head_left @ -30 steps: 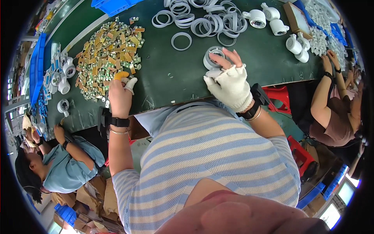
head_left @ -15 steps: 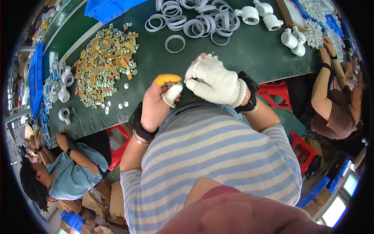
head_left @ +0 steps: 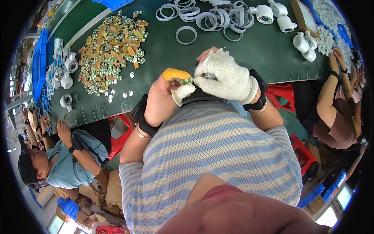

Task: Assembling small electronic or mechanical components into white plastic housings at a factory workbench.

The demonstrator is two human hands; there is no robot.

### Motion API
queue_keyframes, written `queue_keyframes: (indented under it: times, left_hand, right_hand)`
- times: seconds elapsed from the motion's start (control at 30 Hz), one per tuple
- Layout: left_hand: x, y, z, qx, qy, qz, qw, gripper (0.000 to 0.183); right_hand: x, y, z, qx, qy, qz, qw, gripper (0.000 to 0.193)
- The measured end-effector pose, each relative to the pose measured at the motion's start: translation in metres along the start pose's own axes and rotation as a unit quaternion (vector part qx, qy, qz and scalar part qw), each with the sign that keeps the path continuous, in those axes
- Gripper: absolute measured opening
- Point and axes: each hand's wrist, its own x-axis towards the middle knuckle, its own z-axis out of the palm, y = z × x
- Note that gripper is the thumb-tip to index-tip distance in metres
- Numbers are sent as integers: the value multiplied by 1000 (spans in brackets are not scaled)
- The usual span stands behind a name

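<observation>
Close to my body at the table's near edge, both hands meet. My left hand (head_left: 163, 95) wears a yellow cot on its forefinger and a white cloth cot on its thumb. Between those two tips it pinches a small green circuit board (head_left: 186, 81). White knitted glove fabric covers most of my right hand (head_left: 228, 76); its thumb and finger are pressed together right beside the board. Whatever those fingertips hold is too small to make out. A heap of similar small circuit boards (head_left: 113, 50), green with tan pieces, lies on the table to the left.
Grey rings (head_left: 186, 35) lie beyond my hands on the green table (head_left: 163, 58). White round housings stand at the far right (head_left: 286, 24) and far left (head_left: 66, 101). Small white discs (head_left: 131, 74) lie near the heap. Co-workers sit on both sides; red stools (head_left: 120, 134) stand below the table.
The green board now shows between my left finger and thumb, where it was hidden before. The table's contents have shifted slightly right and up in the picture as the view moved.
</observation>
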Motion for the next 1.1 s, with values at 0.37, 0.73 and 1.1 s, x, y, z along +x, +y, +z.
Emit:
queue_keyframes:
  times: [0.37, 0.73, 1.1]
  left_hand:
    - [-2, 2, -5, 52, -14, -13, 998, 28]
    - [-5, 4, 3, 102, 9, 9, 995, 26]
    - [-3, 2, -2, 7, -50, -39, 998, 21]
  right_hand:
    - [3, 0, -4, 43, -67, 74, 994, 11]
    - [-2, 3, -2, 42, 3, -6, 999, 10]
    - [1, 10, -4, 75, -67, 21, 995, 13]
